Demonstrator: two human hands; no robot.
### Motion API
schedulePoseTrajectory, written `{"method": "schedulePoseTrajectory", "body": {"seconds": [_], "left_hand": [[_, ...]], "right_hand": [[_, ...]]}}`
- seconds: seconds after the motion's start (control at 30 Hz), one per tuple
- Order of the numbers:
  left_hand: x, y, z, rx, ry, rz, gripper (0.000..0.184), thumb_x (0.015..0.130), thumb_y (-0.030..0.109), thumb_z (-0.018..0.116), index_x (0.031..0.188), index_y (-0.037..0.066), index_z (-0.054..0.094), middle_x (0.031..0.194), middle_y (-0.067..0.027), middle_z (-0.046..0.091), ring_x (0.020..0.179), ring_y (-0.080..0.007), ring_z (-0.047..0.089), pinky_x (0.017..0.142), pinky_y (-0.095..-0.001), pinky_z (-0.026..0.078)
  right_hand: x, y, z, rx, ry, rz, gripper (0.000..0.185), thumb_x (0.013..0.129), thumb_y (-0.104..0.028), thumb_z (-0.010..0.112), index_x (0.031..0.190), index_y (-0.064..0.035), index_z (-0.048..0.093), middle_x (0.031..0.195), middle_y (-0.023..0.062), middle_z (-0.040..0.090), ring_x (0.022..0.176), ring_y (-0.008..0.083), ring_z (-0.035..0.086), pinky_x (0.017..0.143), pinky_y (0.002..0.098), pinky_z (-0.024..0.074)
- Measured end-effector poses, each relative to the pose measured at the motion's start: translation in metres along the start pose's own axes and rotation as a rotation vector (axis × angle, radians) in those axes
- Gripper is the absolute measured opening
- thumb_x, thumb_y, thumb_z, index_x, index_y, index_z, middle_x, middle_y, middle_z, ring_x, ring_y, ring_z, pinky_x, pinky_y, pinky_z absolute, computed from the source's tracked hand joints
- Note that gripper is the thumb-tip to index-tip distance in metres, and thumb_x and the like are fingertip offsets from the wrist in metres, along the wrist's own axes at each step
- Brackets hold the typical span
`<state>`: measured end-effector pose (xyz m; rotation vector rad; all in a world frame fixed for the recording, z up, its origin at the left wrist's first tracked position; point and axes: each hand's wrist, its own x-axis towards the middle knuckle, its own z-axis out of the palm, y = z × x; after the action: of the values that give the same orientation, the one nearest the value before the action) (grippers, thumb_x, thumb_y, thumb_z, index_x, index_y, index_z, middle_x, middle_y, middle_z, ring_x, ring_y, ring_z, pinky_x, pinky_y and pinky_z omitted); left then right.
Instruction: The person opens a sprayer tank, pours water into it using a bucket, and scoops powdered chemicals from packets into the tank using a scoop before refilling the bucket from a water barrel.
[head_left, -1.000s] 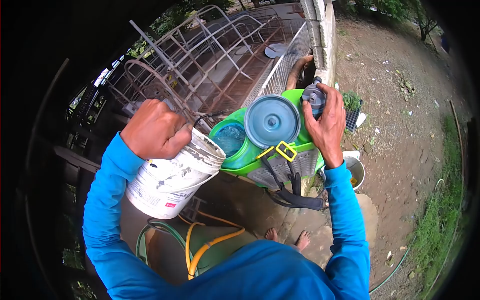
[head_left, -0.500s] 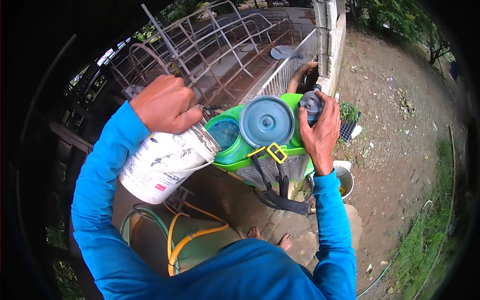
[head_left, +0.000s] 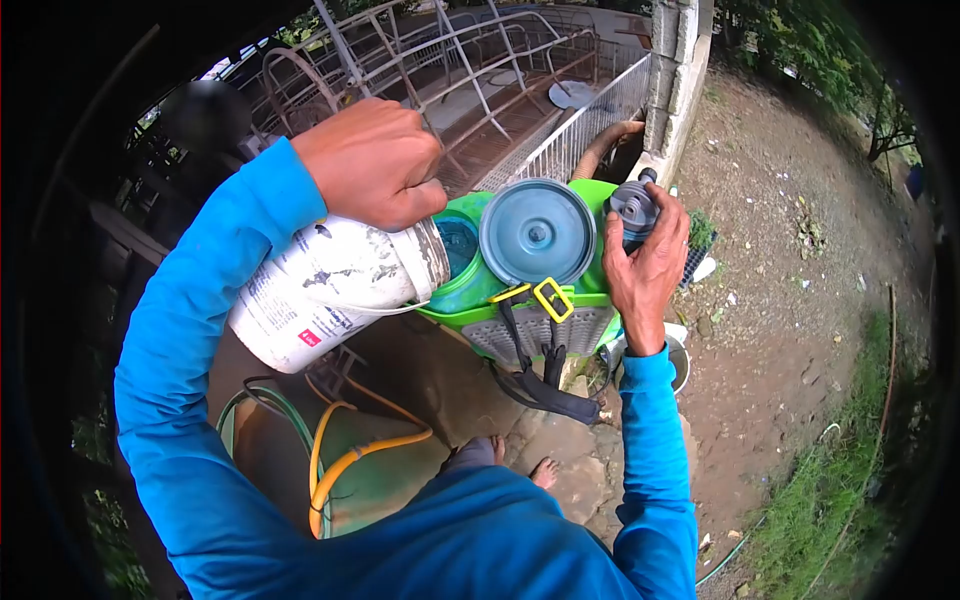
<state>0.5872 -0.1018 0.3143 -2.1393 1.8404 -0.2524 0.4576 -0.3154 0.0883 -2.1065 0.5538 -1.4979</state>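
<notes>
My left hand (head_left: pixel 375 165) is closed at the upper rim of a white bucket (head_left: pixel 325 290), which is tipped with its mouth against the round opening of a green tank (head_left: pixel 465 295). Bluish liquid (head_left: pixel 458 248) shows inside that opening. Beside it, a round grey-blue lid (head_left: pixel 537 233) rests on the tank top. My right hand (head_left: pixel 650 260) curls its fingers and thumb around a grey cap-like fitting (head_left: pixel 634 208) at the tank's right end. A yellow buckle (head_left: pixel 553 299) and black straps (head_left: pixel 555 395) hang at the near side.
Metal bars (head_left: pixel 440 70) and a white grille (head_left: pixel 590 125) stand behind the tank, beside a concrete post (head_left: pixel 672 80). Another bucket (head_left: pixel 679 365) sits below my right wrist. A yellow hose (head_left: pixel 345 462) and green hose lie at lower left. Bare feet (head_left: pixel 544 473) show below.
The white bucket has tilted further toward the tank opening as my left hand rose. My right hand stays on the grey fitting. The whole view has shifted somewhat.
</notes>
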Motion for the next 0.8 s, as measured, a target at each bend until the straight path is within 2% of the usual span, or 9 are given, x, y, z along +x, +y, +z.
{"method": "schedulePoseTrajectory", "body": {"seconds": [0.17, 0.3, 0.4, 0.5, 0.57, 0.63, 0.7, 0.8], "left_hand": [[-0.015, -0.012, 0.004, -0.039, 0.025, -0.004, 0.035, 0.075, 0.026, 0.059, 0.056, -0.004, 0.057, 0.054, -0.0260, 0.048, 0.052, -0.0445, 0.049, 0.052, -0.0510, 0.040], [-0.068, -0.054, 0.024, -0.111, 0.209, -0.036, 0.035, 0.082, 0.023, 0.054, 0.062, -0.005, 0.056, 0.057, -0.0258, 0.049, 0.053, -0.0434, 0.049, 0.053, -0.0485, 0.039], [-0.120, -0.097, 0.058, -0.405, 0.458, -0.472, 0.039, 0.088, 0.024, 0.055, 0.063, -0.007, 0.055, 0.058, -0.0266, 0.047, 0.051, -0.0413, 0.050, 0.053, -0.0475, 0.037], [-0.170, -0.143, 0.160, -0.395, 0.660, -0.747, 0.039, 0.090, 0.023, 0.055, 0.065, -0.007, 0.053, 0.058, -0.0254, 0.047, 0.051, -0.0403, 0.053, 0.051, -0.0441, 0.036], [-0.180, -0.151, 0.232, -0.470, 0.688, -0.956, 0.039, 0.090, 0.024, 0.057, 0.066, -0.006, 0.055, 0.061, -0.0257, 0.051, 0.055, -0.0411, 0.057, 0.052, -0.0457, 0.039], [-0.177, -0.156, 0.312, -0.534, 0.639, -1.079, 0.040, 0.089, 0.027, 0.059, 0.065, -0.005, 0.058, 0.063, -0.0266, 0.055, 0.060, -0.0432, 0.060, 0.057, -0.0493, 0.044], [-0.163, -0.158, 0.385, -0.491, 0.494, -1.137, 0.038, 0.088, 0.029, 0.060, 0.069, -0.003, 0.063, 0.067, -0.0266, 0.061, 0.065, -0.0462, 0.061, 0.062, -0.0533, 0.047], [-0.117, -0.150, 0.457, -0.504, 0.503, -1.073, 0.036, 0.089, 0.029, 0.059, 0.072, -0.002, 0.066, 0.072, -0.0270, 0.064, 0.070, -0.0477, 0.061, 0.067, -0.0564, 0.048]], "right_hand": [[0.000, 0.000, 0.004, 0.021, -0.021, 0.018, 0.054, 0.080, -0.018, 0.073, 0.129, -0.0075, 0.053, 0.123, 0.0144, 0.056, 0.116, 0.0344, 0.054, 0.096, 0.0456, 0.0421], [-0.001, -0.001, 0.003, -0.001, -0.036, -0.009, 0.052, 0.082, -0.015, 0.072, 0.129, -0.0046, 0.052, 0.123, 0.0180, 0.055, 0.114, 0.0371, 0.056, 0.097, 0.0457, 0.0440], [0.002, -0.006, 0.004, -0.003, -0.079, 0.040, 0.052, 0.086, -0.014, 0.070, 0.132, -0.0021, 0.050, 0.126, 0.0183, 0.054, 0.118, 0.0350, 0.054, 0.102, 0.0431, 0.0431], [-0.004, -0.002, 0.008, 0.010, -0.110, 0.086, 0.052, 0.091, -0.015, 0.069, 0.136, -0.0019, 0.047, 0.129, 0.0181, 0.052, 0.121, 0.0324, 0.053, 0.103, 0.0419, 0.0421], [-0.006, 0.006, 0.009, 0.005, -0.123, 0.100, 0.056, 0.092, -0.017, 0.069, 0.141, -0.0025, 0.044, 0.134, 0.0174, 0.049, 0.127, 0.0306, 0.049, 0.107, 0.0411, 0.0385], [-0.006, 0.013, 0.008, -0.029, -0.140, 0.091, 0.058, 0.093, -0.018, 0.069, 0.142, -0.0025, 0.042, 0.136, 0.0170, 0.048, 0.129, 0.0300, 0.047, 0.109, 0.0413, 0.0365], [-0.007, 0.010, 0.007, -0.068, -0.144, 0.123, 0.059, 0.093, -0.018, 0.068, 0.143, -0.0019, 0.041, 0.138, 0.0169, 0.048, 0.130, 0.0296, 0.046, 0.110, 0.0415, 0.0355], [-0.009, 0.014, 0.008, 0.013, -0.139, 0.147, 0.057, 0.093, -0.017, 0.067, 0.142, -0.0020, 0.041, 0.139, 0.0160, 0.047, 0.128, 0.0283, 0.048, 0.109, 0.0405, 0.0369]]}}
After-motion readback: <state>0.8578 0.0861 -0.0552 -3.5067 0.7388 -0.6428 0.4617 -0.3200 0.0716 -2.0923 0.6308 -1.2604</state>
